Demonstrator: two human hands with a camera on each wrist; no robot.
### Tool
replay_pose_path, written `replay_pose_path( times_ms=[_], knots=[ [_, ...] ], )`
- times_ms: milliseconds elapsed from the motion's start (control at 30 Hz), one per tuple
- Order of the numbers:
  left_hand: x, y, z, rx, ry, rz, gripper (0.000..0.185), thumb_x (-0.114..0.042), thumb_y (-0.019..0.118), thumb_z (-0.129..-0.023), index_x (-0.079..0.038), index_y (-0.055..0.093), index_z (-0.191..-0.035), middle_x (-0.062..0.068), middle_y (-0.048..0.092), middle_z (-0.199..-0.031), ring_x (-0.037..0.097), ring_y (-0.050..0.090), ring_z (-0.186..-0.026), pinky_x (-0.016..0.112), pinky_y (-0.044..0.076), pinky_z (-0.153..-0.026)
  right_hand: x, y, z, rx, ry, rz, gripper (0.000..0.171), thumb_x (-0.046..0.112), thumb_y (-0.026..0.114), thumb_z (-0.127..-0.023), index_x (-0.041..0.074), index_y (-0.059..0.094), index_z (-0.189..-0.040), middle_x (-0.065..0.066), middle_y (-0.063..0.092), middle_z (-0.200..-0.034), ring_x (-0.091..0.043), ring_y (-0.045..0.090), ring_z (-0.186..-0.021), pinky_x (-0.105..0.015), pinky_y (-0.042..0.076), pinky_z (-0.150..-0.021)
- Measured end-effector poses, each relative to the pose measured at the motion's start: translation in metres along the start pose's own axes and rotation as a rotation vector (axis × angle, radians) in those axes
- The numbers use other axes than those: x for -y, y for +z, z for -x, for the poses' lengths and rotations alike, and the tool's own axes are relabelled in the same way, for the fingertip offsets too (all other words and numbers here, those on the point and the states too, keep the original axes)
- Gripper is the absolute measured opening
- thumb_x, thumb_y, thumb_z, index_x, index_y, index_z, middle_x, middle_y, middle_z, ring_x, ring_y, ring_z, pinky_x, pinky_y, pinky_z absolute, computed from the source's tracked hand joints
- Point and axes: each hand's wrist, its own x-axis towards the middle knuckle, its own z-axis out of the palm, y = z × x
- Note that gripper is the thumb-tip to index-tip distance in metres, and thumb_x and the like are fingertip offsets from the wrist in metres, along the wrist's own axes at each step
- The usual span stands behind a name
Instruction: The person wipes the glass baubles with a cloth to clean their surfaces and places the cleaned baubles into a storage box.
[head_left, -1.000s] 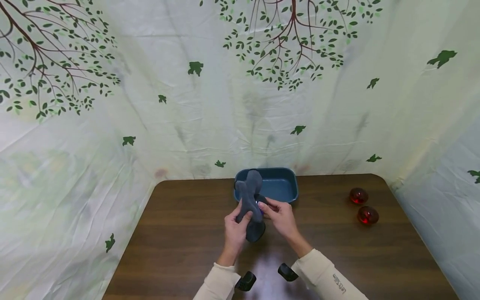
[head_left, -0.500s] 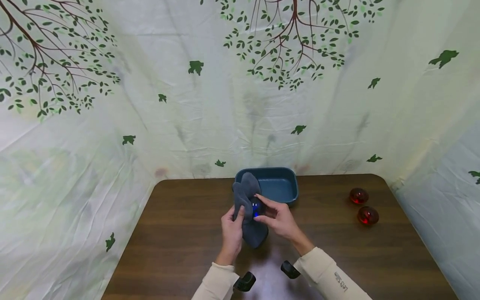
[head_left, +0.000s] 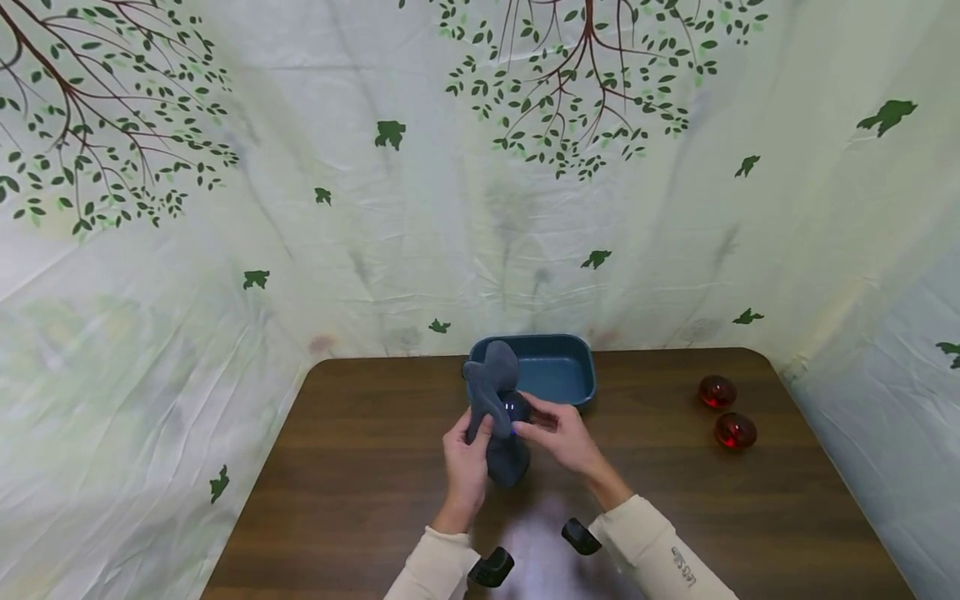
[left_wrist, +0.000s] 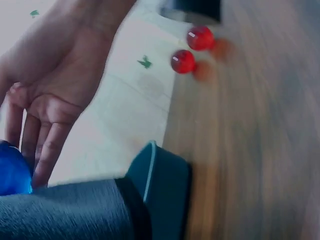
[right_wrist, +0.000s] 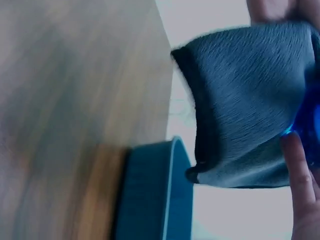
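Both hands work together above the brown table (head_left: 360, 467), just in front of a blue tray (head_left: 558, 371). My left hand (head_left: 474, 433) grips a grey cloth (head_left: 491, 383) that stands up from the fist and hangs below it. My right hand (head_left: 531, 423) holds a glossy blue ball (head_left: 514, 408) pressed against the cloth. In the left wrist view the right hand's fingers (left_wrist: 42, 150) lie on the blue ball (left_wrist: 10, 175) above the grey cloth (left_wrist: 60, 215). In the right wrist view the grey cloth (right_wrist: 240, 100) wraps over the blue ball (right_wrist: 310, 120).
Two red balls (head_left: 717, 391) (head_left: 735, 430) lie at the right of the table. The tray's inside shows nothing in it. A leaf-printed sheet (head_left: 480, 167) hangs behind and to both sides. Dark wrist cameras (head_left: 491, 567) (head_left: 581, 536) sit on the sleeves.
The cloth has shifted over the ball, which showed more blue half a second ago. The cloth's hanging end has drawn up a little. Both hands stay in about the same place.
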Motion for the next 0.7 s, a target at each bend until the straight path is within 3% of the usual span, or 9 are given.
replay_pose_path(
  times_ms=[100, 200, 300, 400, 567, 700],
  knots=[
    [-0.002, 0.000, -0.003, -0.046, -0.074, 0.082, 0.037, -0.011, 0.060, -0.095, 0.014, 0.057, -0.122, 0.004, 0.070, -0.099, 0.014, 0.067, -0.091, 0.031, 0.055, -0.082, -0.002, -0.004, -0.004, 0.043, -0.126, 0.040, 0.054, -0.007, 0.070, -0.083, -0.011, 0.050, -0.133, -0.031, 0.053, -0.130, -0.037, 0.062, -0.107, -0.041, 0.052, -0.086],
    [-0.003, 0.000, -0.004, -0.058, -0.148, 0.151, 0.039, -0.015, 0.060, -0.096, 0.010, 0.057, -0.125, 0.006, 0.069, -0.102, 0.016, 0.068, -0.094, 0.033, 0.054, -0.084, -0.006, -0.003, -0.005, -0.002, -0.257, 0.081, 0.057, -0.013, 0.074, -0.075, -0.015, 0.053, -0.127, -0.032, 0.055, -0.127, -0.039, 0.059, -0.112, -0.042, 0.051, -0.088],
    [-0.004, 0.000, -0.003, -0.046, -0.178, 0.180, 0.037, -0.017, 0.059, -0.097, 0.007, 0.059, -0.125, 0.006, 0.069, -0.103, 0.016, 0.068, -0.094, 0.034, 0.054, -0.085, -0.008, 0.000, -0.002, -0.072, -0.312, 0.069, 0.058, -0.016, 0.076, -0.070, -0.015, 0.055, -0.124, -0.030, 0.057, -0.125, -0.033, 0.058, -0.116, -0.036, 0.050, -0.090],
    [-0.004, 0.001, -0.002, -0.004, -0.125, 0.154, 0.034, -0.014, 0.059, -0.097, 0.008, 0.060, -0.123, 0.005, 0.069, -0.102, 0.015, 0.067, -0.093, 0.031, 0.054, -0.084, -0.008, 0.004, 0.001, -0.136, -0.288, 0.009, 0.057, -0.015, 0.075, -0.072, -0.013, 0.056, -0.126, -0.030, 0.058, -0.124, -0.020, 0.060, -0.114, -0.029, 0.050, -0.089],
    [-0.001, 0.002, 0.000, 0.063, 0.026, 0.043, 0.033, -0.005, 0.061, -0.094, 0.014, 0.059, -0.120, -0.002, 0.071, -0.100, 0.012, 0.067, -0.092, 0.027, 0.055, -0.081, -0.002, 0.006, 0.003, -0.223, -0.158, -0.067, 0.044, -0.007, 0.072, -0.081, -0.011, 0.060, -0.122, -0.029, 0.062, -0.116, -0.009, 0.066, -0.094, -0.025, 0.054, -0.078],
    [0.000, 0.001, 0.001, 0.083, 0.109, -0.044, 0.037, 0.000, 0.065, -0.089, 0.014, 0.057, -0.123, -0.001, 0.071, -0.106, 0.010, 0.066, -0.094, 0.024, 0.053, -0.082, 0.008, 0.005, 0.003, -0.220, -0.020, -0.098, 0.034, -0.001, 0.069, -0.086, -0.009, 0.063, -0.119, -0.027, 0.066, -0.109, -0.011, 0.069, -0.080, -0.035, 0.057, -0.074]
  ],
)
